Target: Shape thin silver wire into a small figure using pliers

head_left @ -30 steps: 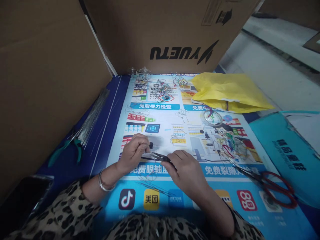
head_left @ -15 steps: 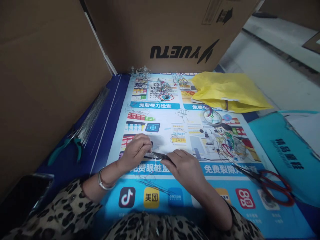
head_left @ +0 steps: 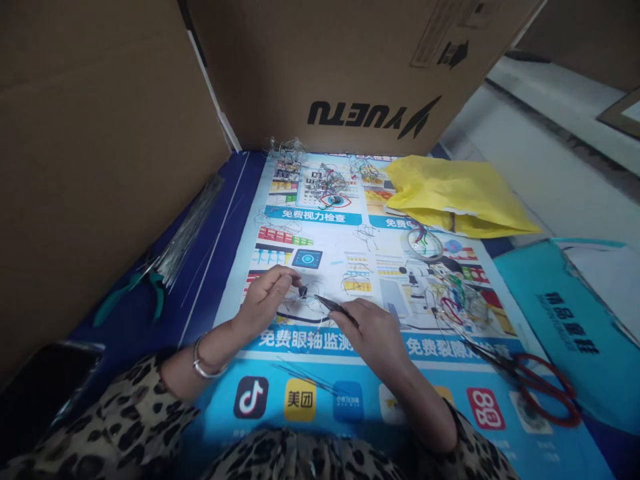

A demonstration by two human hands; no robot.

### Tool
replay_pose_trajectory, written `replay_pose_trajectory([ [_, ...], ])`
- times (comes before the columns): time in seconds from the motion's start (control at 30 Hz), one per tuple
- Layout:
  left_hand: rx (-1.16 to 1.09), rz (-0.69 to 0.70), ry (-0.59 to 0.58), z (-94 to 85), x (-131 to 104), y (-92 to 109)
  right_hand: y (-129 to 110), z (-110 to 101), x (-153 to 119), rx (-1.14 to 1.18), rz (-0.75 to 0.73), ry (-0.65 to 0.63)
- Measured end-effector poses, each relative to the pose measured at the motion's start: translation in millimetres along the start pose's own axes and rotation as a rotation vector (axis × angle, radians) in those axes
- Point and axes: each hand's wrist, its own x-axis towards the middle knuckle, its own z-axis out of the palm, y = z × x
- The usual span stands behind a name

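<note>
My left hand (head_left: 267, 295), with a silver bangle on its wrist, is closed in a pinch at the middle of the printed sheet. A fine wire (head_left: 316, 288), bent in a loose loop, runs from its fingertips and is hard to follow against the print. My right hand (head_left: 374, 333) is closed around dark pointed tweezers (head_left: 333, 307), whose tips point left toward the wire, a little apart from the left fingers. Several thin straight wires (head_left: 305, 377) lie on the sheet below my hands.
Cardboard walls stand left (head_left: 100, 133) and behind (head_left: 325, 60). Green-handled pliers (head_left: 159, 297) and a wire bundle (head_left: 183, 247) lie left, near a phone (head_left: 50, 380). Right are red-handled scissors (head_left: 545, 387), tangled wires (head_left: 465, 303), a tape roll (head_left: 425, 245) and a yellow bag (head_left: 455, 193).
The tweezers' tips were at the left fingertips and are now apart from them. My left hand has turned slightly, and the wire loop now shows between the hands. The view has shifted slightly.
</note>
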Motion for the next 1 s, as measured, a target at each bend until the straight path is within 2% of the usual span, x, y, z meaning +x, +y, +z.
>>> replay_pose_trajectory([
  [0.1, 0.062, 0.004, 0.041, -1.1, -1, 0, 3, 1, 0, -0.017, -0.011, 0.034],
  [0.27, 0.155, 0.038, 0.102, -4.1, -4, 0, 9, 3, 1, 0.044, 0.015, 0.005],
  [0.6, 0.437, 0.132, 0.097, -9.0, -17, -10, 14, 4, -2, 0.118, 0.075, -0.040],
  [0.77, 0.514, 0.074, 0.097, -9.1, -16, -11, 13, 2, -2, 0.134, 0.073, -0.051],
  [1.0, 0.481, -0.002, 0.065, -9.1, -14, -10, 14, 5, -3, 0.116, 0.070, -0.050],
])
